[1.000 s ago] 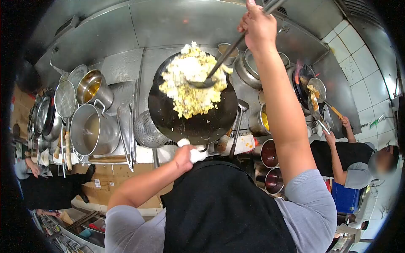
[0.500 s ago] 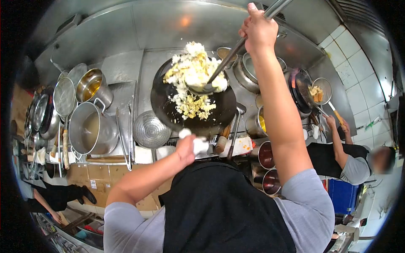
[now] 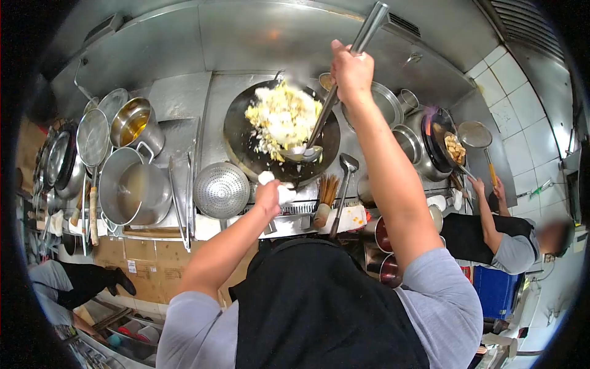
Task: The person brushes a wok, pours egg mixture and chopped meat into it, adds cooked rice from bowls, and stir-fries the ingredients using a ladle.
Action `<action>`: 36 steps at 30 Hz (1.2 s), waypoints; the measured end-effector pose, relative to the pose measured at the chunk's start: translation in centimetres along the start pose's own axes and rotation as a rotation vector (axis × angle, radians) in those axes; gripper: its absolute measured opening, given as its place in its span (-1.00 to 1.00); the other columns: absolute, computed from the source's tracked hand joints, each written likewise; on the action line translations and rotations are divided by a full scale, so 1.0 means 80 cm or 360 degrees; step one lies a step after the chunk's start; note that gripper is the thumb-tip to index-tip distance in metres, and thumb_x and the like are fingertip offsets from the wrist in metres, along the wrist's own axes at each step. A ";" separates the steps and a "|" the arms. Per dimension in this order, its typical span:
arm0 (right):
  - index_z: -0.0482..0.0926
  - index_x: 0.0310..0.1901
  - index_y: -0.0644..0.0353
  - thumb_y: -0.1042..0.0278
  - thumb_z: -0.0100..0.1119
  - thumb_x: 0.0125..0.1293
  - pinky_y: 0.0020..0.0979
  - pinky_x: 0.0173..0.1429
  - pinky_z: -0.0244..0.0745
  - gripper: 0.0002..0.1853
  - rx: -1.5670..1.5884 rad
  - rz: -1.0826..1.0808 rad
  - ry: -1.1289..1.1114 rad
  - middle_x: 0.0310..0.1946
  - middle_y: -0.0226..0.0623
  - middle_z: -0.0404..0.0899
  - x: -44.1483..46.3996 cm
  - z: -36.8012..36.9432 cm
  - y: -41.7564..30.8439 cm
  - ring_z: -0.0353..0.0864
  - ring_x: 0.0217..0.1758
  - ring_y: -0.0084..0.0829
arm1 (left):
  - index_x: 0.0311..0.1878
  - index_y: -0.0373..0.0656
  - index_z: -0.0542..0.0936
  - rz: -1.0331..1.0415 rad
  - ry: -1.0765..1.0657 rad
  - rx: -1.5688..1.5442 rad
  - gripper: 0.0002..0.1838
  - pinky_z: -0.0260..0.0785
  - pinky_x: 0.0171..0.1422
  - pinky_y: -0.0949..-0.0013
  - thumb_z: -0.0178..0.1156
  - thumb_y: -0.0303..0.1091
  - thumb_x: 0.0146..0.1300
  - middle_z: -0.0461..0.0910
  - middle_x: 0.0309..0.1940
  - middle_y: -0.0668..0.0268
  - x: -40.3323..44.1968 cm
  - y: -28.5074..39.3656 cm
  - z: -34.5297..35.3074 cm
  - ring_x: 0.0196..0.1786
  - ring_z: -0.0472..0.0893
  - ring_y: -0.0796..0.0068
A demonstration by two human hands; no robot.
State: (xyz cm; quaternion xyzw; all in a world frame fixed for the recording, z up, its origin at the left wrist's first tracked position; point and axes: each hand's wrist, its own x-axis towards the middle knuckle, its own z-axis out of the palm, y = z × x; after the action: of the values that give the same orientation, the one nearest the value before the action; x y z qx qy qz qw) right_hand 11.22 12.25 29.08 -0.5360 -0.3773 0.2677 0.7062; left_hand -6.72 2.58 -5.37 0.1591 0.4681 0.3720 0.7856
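Note:
A dark wok (image 3: 246, 147) holds a heap of rice with yellow egg-like bits (image 3: 283, 117). At the wok's near edge my left hand (image 3: 268, 198) is closed on a white cloth (image 3: 286, 194); the wok's handle is hidden there. My right hand (image 3: 353, 72) is wrapped round the metal handle of a ladle (image 3: 301, 153), whose bowl touches the near right side of the rice. A perforated strainer (image 3: 221, 189) lies left of the wok. To its right are a bamboo brush (image 3: 326, 200) and another long-handled ladle (image 3: 348, 163).
Pots stand left, including a large pot (image 3: 132, 187) and an oil pot (image 3: 132, 123). Metal containers (image 3: 384, 107) sit right of the wok. A co-worker (image 3: 510, 240) at right holds a pan and a strainer (image 3: 475, 133). Another person (image 3: 55, 283) is at far left.
The rice has dropped together into the wok, which now sits farther back. My right hand has moved left and down with the ladle. The co-worker's strainer has moved away from the pan.

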 end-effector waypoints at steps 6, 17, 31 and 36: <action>0.43 -0.48 -0.03 0.15 0.34 0.46 -0.36 -0.64 0.22 -0.63 0.0252 -0.0657 -0.0122 -0.70 -0.53 0.31 0.004 0.006 -0.156 0.28 -0.74 -0.50 | 0.17 -0.38 0.41 -0.0115 -0.0162 -0.0041 -0.71 0.72 -0.03 -0.12 0.05 -0.47 0.46 0.62 -0.05 -0.02 0.095 0.012 0.005 -0.10 0.75 -0.03; 0.42 -0.51 0.07 0.17 0.34 0.46 -0.26 -0.50 0.36 -0.60 0.0019 0.0282 -0.0055 -0.62 -0.43 0.39 0.064 -0.041 0.092 0.40 -0.61 -0.46 | 0.11 -0.40 0.47 -0.0182 -0.0015 0.0030 -0.74 0.71 -0.11 -0.02 0.02 -0.41 0.51 0.69 -0.15 -0.01 0.004 0.036 0.035 -0.22 0.76 0.02; 0.37 -0.58 0.04 0.25 0.41 0.42 -0.39 -0.57 0.34 -0.55 0.0551 -0.0266 -0.0164 -0.70 -0.47 0.41 0.054 -0.022 -0.007 0.43 -0.68 -0.53 | 0.04 -0.40 0.56 -0.0473 -0.0130 0.0032 -0.74 0.74 -0.04 -0.01 0.12 -0.61 0.29 0.70 -0.10 0.02 -0.088 -0.052 -0.065 -0.15 0.78 0.06; 0.37 -0.55 0.01 0.14 0.31 0.47 -0.37 -0.60 0.23 -0.56 0.0431 -0.0273 -0.0302 -0.71 -0.45 0.33 -0.037 -0.029 -0.057 0.30 -0.72 -0.49 | 0.01 -0.22 0.43 -0.0478 -0.0091 -0.0144 -0.86 0.72 -0.11 -0.11 0.00 -0.50 0.43 0.66 -0.16 -0.03 -0.174 0.042 0.018 -0.18 0.75 -0.05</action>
State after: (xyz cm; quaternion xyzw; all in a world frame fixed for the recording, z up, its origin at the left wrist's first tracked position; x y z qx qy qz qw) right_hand 11.31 7.37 32.41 -0.3743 -0.4469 0.3043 0.7534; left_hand -10.92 -5.22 5.93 0.0623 0.4467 0.2663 0.8519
